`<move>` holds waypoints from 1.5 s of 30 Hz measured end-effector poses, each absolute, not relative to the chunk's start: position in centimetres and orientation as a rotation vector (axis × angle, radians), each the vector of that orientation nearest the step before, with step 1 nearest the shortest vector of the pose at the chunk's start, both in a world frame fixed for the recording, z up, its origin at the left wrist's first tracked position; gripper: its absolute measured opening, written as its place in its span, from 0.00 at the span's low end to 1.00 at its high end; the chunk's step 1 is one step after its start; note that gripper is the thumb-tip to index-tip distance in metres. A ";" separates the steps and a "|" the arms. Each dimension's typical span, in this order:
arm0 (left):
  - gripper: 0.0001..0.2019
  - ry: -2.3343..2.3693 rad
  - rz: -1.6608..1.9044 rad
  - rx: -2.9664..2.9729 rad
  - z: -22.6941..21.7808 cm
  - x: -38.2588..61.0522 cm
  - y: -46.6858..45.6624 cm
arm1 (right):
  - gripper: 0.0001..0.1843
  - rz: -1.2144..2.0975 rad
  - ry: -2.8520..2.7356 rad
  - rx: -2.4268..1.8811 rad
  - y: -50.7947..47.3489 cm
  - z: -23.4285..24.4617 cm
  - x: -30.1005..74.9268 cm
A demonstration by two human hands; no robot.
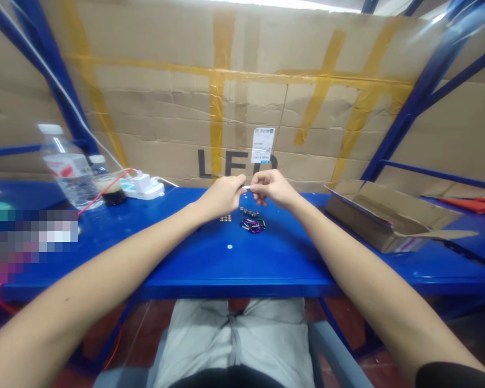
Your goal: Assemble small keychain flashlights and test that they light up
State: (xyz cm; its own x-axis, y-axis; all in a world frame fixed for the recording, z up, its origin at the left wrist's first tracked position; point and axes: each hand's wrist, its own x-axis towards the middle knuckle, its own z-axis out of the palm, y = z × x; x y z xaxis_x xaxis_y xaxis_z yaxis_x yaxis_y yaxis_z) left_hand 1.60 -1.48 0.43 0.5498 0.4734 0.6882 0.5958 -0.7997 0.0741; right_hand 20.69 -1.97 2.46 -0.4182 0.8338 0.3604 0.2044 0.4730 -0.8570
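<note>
Both my arms reach out over a blue table (267,264). My left hand (223,196) and my right hand (270,187) meet above its middle, fingers pinched on a small silver piece (246,187) held between them. Right below the hands lies a small pile of coloured carabiner clips (253,224) in purple, green and blue. Several small silver rings (225,218) rest beside the pile, and more small metal parts (250,211) sit just behind it. A single white dot-like piece (229,247) lies nearer to me.
An open cardboard box (392,221) lies at the right. A clear water bottle (68,170), a dark-filled bottle (107,186) and a white power strip (143,186) with cables stand at the left. Taped cardboard (226,108) and blue shelf posts (416,102) back the table.
</note>
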 end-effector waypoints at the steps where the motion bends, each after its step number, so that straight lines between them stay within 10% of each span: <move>1: 0.05 -0.863 -1.079 -2.595 0.4 1.6 -1.5 | 0.07 1.029 -1.837 -0.875 -2.0 2.5 20.7; 26: 0.05 -0.860 -1.247 -2.611 -0.2 2.0 -1.6 | 0.10 1.392 -1.664 -1.000 -1.8 2.6 21.1; 45: 0.18 -1.431 -1.634 -3.206 0.5 1.7 -0.1 | 0.07 0.146 -2.278 -0.995 -0.8 2.0 21.6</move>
State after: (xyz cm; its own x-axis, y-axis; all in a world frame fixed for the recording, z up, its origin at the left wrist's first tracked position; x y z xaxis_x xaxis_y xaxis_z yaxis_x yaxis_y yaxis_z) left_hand 1.68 -0.13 0.55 0.4512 0.8153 0.3629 0.2519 -0.5064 0.8247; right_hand 21.55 -0.77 2.05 -0.5088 0.6916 0.5126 0.6208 0.7073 -0.3382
